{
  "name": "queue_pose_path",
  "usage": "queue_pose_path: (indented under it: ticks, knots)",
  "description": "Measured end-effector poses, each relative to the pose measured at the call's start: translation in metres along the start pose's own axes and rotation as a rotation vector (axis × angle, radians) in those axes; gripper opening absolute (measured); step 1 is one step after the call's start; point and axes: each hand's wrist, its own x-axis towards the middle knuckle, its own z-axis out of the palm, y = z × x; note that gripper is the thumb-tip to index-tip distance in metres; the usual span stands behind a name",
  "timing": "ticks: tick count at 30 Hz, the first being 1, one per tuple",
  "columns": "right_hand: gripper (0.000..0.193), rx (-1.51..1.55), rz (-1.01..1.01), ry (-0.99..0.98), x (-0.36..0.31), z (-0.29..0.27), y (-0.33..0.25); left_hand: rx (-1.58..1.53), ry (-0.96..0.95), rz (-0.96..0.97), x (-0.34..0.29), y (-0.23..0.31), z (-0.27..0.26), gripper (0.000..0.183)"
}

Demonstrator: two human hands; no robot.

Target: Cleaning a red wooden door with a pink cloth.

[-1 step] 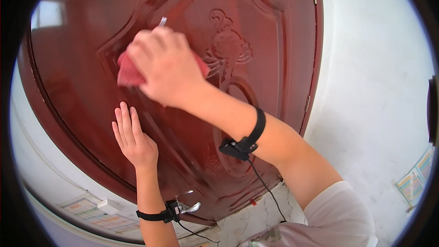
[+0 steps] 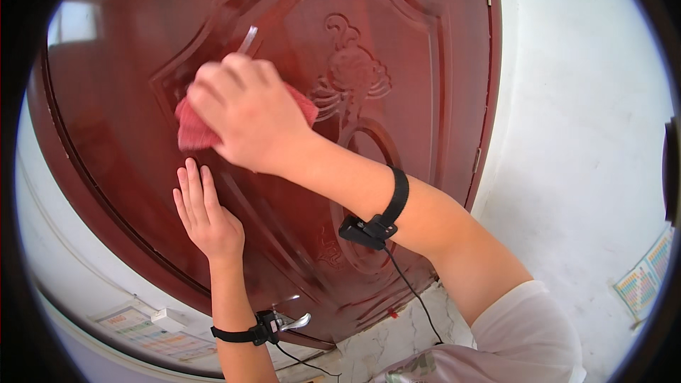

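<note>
A red cloth (image 2: 194, 132) is bunched under my right hand (image 2: 250, 117), which presses it against the upper part of a glossy dark red door (image 2: 404, 110). The fingers are curled over the cloth, and folds of it stick out on both sides of the hand. Lower and to the left, my left hand (image 2: 210, 216) lies flat on the door with its fingers stretched upward, holding nothing. Just above my right hand a small silvery strip (image 2: 248, 40) shows on the door. Carved relief (image 2: 355, 69) decorates the panel to the right of the cloth.
The silver door handle (image 2: 296, 322) sits low, beside my left wrist. A white wall (image 2: 574, 113) borders the hinge side, with a colourful chart (image 2: 644, 273) at far right. Thin black cables (image 2: 415, 294) trail from the black bands on both forearms. Pale marbled floor (image 2: 386, 333) shows below.
My right hand and the red cloth have slid slightly downward across the door, uncovering more of the silvery strip. My left hand stays in place.
</note>
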Motion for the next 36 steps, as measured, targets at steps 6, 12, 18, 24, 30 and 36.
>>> queue_pose_path:
  ticks: [6,12,18,24,30,36]
  knots:
    - [0.070,0.009,0.036,-0.111,-0.010,-0.027,0.056,0.006,-0.007,0.022,-0.003,-0.004,0.001,0.062]
    - [0.058,-0.239,0.394,0.177,-0.054,-0.089,0.175,0.069,0.006,0.013,0.000,-0.002,-0.004,0.061]
    - [0.045,-0.131,0.714,0.251,-0.147,-0.129,0.206,0.045,0.026,0.003,0.002,0.004,0.003,0.061]
    - [0.061,-0.321,0.548,0.190,-0.106,-0.096,0.154,0.037,0.024,0.004,0.003,0.003,-0.001,0.062]
    - [0.068,-0.020,0.237,-0.010,-0.048,-0.025,0.006,0.046,-0.001,0.010,-0.001,0.003,0.003,0.062]
    - [0.050,0.123,0.068,-0.015,-0.065,0.008,-0.045,0.012,0.016,0.016,0.006,0.001,-0.005,0.045]
